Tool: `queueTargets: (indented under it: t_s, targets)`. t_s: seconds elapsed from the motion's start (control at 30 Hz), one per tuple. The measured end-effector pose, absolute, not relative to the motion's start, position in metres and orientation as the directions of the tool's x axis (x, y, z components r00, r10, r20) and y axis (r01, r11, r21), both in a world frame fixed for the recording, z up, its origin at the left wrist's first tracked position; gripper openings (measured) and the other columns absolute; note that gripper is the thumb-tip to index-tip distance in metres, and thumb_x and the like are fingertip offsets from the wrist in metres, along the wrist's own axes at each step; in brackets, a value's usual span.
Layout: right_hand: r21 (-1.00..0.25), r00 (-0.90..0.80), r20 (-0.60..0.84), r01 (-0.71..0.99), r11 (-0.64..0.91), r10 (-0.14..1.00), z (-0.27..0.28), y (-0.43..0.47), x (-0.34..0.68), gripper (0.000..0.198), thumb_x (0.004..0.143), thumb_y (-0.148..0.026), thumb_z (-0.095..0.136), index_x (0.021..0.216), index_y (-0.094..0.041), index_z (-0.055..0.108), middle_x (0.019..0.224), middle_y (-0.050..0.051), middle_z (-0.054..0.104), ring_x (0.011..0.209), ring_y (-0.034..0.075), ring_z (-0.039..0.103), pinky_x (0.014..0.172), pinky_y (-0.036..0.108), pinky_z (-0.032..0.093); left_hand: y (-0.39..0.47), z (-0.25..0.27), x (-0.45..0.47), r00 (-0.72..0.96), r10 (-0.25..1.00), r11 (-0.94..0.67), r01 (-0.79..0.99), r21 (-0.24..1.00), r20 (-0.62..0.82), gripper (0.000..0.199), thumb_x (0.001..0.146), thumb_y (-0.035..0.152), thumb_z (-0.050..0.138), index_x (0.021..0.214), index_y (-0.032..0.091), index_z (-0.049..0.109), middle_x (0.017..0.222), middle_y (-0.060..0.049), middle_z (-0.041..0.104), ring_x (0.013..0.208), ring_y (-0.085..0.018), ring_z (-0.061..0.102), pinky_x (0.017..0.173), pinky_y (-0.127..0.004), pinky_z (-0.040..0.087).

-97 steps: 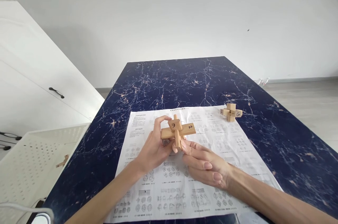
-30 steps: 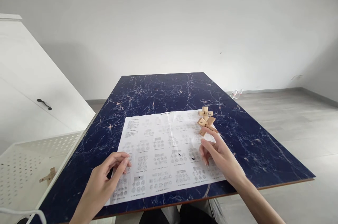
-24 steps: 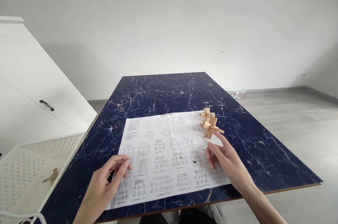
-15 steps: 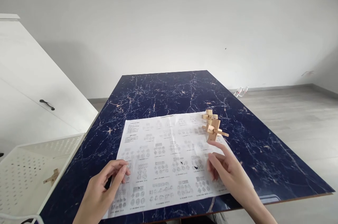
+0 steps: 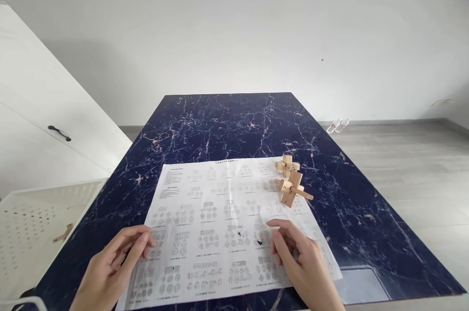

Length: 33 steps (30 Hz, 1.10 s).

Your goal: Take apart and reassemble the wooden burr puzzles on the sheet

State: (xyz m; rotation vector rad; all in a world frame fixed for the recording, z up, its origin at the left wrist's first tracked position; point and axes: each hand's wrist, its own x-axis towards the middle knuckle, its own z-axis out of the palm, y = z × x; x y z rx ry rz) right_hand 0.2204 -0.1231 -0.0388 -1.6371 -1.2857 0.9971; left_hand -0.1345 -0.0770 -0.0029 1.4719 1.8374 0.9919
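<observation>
Holds nothing in left hand [image 5: 113, 268] or right hand [image 5: 303, 259], curled loosely over printed diagram sheet [image 5: 223, 218]. Has wooden burr puzzle marked 2 [image 5: 291, 188] near sheet's far right corner. Seems between grips; would need forward right-hand reach to pick up.

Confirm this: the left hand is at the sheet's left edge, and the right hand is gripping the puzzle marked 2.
Wrong on the grip: the head view shows the right hand apart from the puzzle marked 2, on its near side. The left hand is at the sheet's left edge.
</observation>
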Motion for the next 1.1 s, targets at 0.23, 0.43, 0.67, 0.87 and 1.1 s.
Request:
queueTargets:
  t_s: [0.23,0.43,0.67,0.87,1.1]
  targets:
    - [-0.924,0.179,-0.080,0.357,-0.141,0.981,-0.040,-0.127,0.221,0.048,0.105,-0.066,0.050,0.111,-0.024,0.073,0.066,0.001,0.063,0.056,0.019,0.057,0.054,0.029,0.045,-0.073,-0.007,-0.147,-0.128,0.992,0.074,0.580,0.811,0.001,0.040,0.087,0.065,0.072,0.095,0.026,0.076,0.084,-0.004,0.076,0.069,-0.021,0.070,0.067,-0.025,0.063]
    - [-0.922,0.142,-0.089,0.362,-0.135,0.986,-0.040,-0.128,0.224,0.048,0.105,-0.065,0.052,0.112,-0.024,0.074,0.067,0.002,0.064,0.057,0.020,0.058,0.056,0.029,0.046,-0.074,0.000,-0.139,-0.137,0.991,0.075,0.579,0.812,0.006,0.043,0.089,0.066,0.069,0.096,0.024,0.075,0.083,-0.005,0.076,0.069,-0.021,0.070,0.068,-0.026,0.063]
    - [-0.924,0.133,-0.085,0.361,-0.128,0.988,-0.038,-0.127,0.225,0.051,0.105,-0.067,0.051,0.111,-0.022,0.075,0.068,0.003,0.065,0.059,0.021,0.059,0.056,0.030,0.047,-0.071,0.002,-0.136,-0.159,0.987,0.085,0.592,0.801,0.012,0.047,0.089,0.068,0.069,0.101,0.023,0.074,0.086,-0.005,0.077,0.072,-0.021,0.071,0.069,-0.026,0.062]
    - [-0.944,0.150,-0.062,0.313,-0.107,0.987,-0.022,-0.130,0.231,0.047,0.104,-0.064,0.055,0.110,-0.022,0.073,0.068,0.003,0.064,0.058,0.020,0.060,0.052,0.028,0.047,-0.069,-0.001,-0.138,-0.166,0.986,0.088,0.575,0.813,0.011,0.048,0.089,0.067,0.069,0.104,0.022,0.073,0.087,-0.006,0.078,0.075,-0.021,0.072,0.071,-0.027,0.063]
    - [-0.849,0.289,0.176,0.529,-0.004,0.941,0.008,-0.074,0.325,0.042,0.103,-0.062,0.058,0.112,-0.024,0.072,0.075,0.005,0.070,0.063,0.021,0.066,0.060,0.033,0.054,-0.071,-0.004,-0.142,-0.126,0.992,0.085,0.578,0.811,-0.014,0.045,0.090,0.066,0.069,0.105,0.023,0.073,0.092,-0.008,0.079,0.082,-0.025,0.076,0.074,-0.030,0.065]
